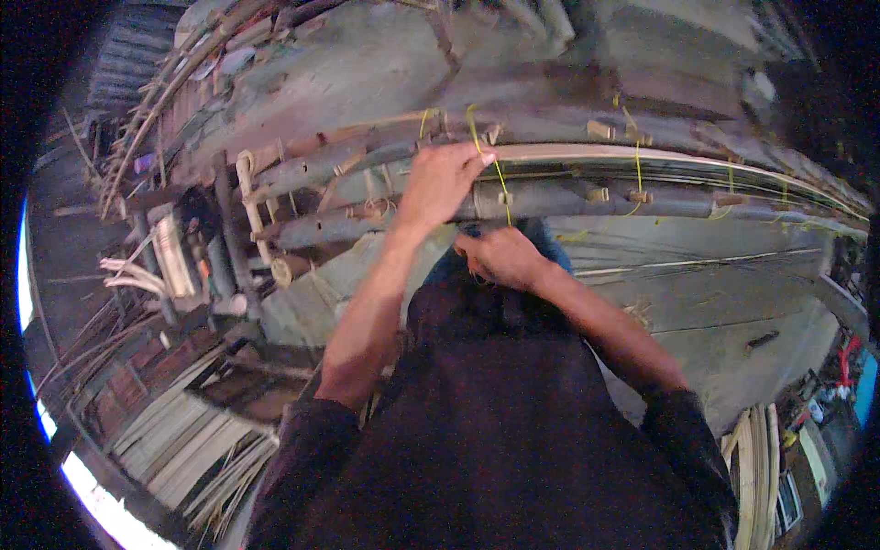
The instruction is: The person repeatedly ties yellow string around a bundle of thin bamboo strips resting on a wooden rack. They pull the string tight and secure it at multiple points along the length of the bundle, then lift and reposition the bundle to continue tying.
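Note:
A long frame of grey bamboo poles [568, 197] runs across in front of me and off to the right. Along it lie pale bamboo strips [587, 150], with yellow cords [638, 165] looped around the frame at intervals. My left hand [442, 183] is closed at the near end of the strips, its thumb and fingertips pinching where one yellow cord [501, 183] crosses. That cord runs down over the near pole toward my right hand [502, 257]. The right hand is curled below the pole, close to my body; whatever its fingers grip is hidden.
Short wooden pegs [598, 194] stick out of the poles. At left stands a rack with a bundle of split bamboo [174, 257]. Flat slats [183, 431] are stacked at lower left, and more strips [756, 467] stand at lower right. Thin sticks lie on the floor.

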A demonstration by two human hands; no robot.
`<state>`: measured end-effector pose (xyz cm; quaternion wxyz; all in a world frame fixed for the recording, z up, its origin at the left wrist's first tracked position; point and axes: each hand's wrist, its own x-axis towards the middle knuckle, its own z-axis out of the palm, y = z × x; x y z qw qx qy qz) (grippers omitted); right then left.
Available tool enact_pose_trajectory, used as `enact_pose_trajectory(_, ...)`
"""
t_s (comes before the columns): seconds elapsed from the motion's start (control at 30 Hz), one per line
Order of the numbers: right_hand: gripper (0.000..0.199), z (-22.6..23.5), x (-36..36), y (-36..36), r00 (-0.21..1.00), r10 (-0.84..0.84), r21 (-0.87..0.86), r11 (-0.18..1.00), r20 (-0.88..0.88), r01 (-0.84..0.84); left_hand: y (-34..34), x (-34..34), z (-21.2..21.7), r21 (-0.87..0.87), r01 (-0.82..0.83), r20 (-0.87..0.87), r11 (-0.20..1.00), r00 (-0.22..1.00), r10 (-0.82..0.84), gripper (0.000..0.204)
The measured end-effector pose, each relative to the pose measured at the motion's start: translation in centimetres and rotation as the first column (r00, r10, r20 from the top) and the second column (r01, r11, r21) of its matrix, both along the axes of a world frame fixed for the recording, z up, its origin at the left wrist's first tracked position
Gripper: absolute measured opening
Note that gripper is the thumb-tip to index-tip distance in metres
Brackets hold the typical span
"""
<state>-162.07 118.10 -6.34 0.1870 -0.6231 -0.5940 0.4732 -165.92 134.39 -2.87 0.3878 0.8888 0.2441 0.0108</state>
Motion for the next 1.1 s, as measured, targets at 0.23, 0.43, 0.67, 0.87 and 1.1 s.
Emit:
enact_pose_trajectory(0.23,0.026,4.9,10.0,2.5,0.766,-0.619,0.578,0.694,0.175,0.429,6.0,9.2,-1.0,-0.256,-0.152,-0.030,0.954,0.988,0.149,0.045)
enact_pose_trajectory(0.43,0.008,9.4,11.2,0.3,0.676,-0.640,0.463,0.755,0.365,0.465,9.5,13.5,-7.6,-0.115,0.209,-0.194,0.971,0.954,-0.228,0.043)
enact_pose_trajectory(0.67,0.012,6.6,4.7,-3.4,0.434,-0.819,0.466,0.572,0.377,0.675,6.6,2.9,0.5,0.058,0.482,0.055,0.874,0.873,-0.485,0.030)
enact_pose_trajectory(0.87,0.024,4.0,12.0,5.1,0.625,-0.291,0.140,0.950,0.724,0.280,3.0,1.1,0.2,0.161,0.513,-0.187,0.843,0.855,-0.484,0.027)
enact_pose_trajectory(1.1,0.008,6.0,-3.2,-2.2,0.648,-0.760,-0.140,0.637,0.050,0.758,10.6,-7.3,4.3,0.146,0.076,0.304,0.986,0.945,-0.118,0.026)
